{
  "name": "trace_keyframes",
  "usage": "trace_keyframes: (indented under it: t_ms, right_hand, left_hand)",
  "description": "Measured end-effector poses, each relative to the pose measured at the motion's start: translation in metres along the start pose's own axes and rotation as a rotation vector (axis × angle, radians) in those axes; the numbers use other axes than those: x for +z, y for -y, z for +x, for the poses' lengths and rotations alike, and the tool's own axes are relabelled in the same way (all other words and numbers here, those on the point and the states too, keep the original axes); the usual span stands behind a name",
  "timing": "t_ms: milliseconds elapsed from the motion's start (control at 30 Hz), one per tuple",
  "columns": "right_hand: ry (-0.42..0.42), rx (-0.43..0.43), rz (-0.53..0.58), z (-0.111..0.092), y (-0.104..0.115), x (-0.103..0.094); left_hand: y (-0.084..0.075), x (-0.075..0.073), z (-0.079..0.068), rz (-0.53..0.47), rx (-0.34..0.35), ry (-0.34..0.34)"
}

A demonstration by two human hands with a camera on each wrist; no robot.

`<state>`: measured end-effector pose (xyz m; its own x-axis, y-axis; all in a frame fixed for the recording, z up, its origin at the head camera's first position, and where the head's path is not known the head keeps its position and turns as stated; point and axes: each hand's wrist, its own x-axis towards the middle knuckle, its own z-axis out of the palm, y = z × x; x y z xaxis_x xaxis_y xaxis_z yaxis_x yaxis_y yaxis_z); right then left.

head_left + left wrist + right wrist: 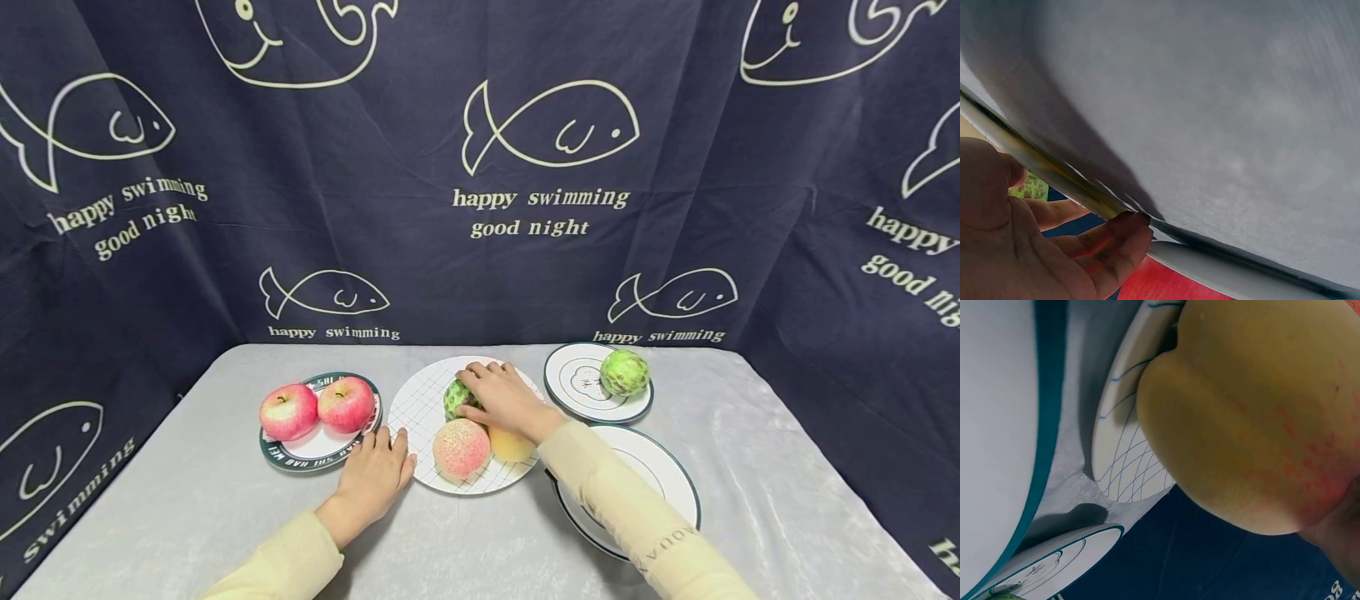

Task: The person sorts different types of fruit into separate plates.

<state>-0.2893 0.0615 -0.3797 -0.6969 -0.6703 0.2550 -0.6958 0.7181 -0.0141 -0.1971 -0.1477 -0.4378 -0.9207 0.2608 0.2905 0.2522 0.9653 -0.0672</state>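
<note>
My right hand reaches over the white grid-lined plate and grips a green custard apple from above, its fingers covering most of the fruit. A pink peach lies in front of that fruit. Beside it a yellow peach is partly hidden by the right wrist; a peach looms large in the right wrist view. My left hand rests palm down with relaxed fingers, between the grid-lined plate and a green-rimmed oval plate. No object is in this hand.
Two red apples sit on the oval plate at left. At the back right, a round plate bears another custard apple. A larger dark-rimmed plate lies partly under the right forearm. Dark fish-print curtains enclose the table's back and sides.
</note>
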Motion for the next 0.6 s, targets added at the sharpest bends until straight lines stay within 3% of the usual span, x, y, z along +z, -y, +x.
trace_keyframes:
  t_ms: [167, 600]
  right_hand:
    - [-0.002, -0.008, -0.007, 0.0006, 0.0005, 0.0002]
    - [0.136, 0.093, 0.078, 0.0065, -0.0007, 0.0026]
  left_hand:
    - [0.0000, 0.0007, -0.0001, 0.000, 0.002, 0.003]
    - [0.0004, 0.0012, 0.0001, -0.004, 0.006, -0.007]
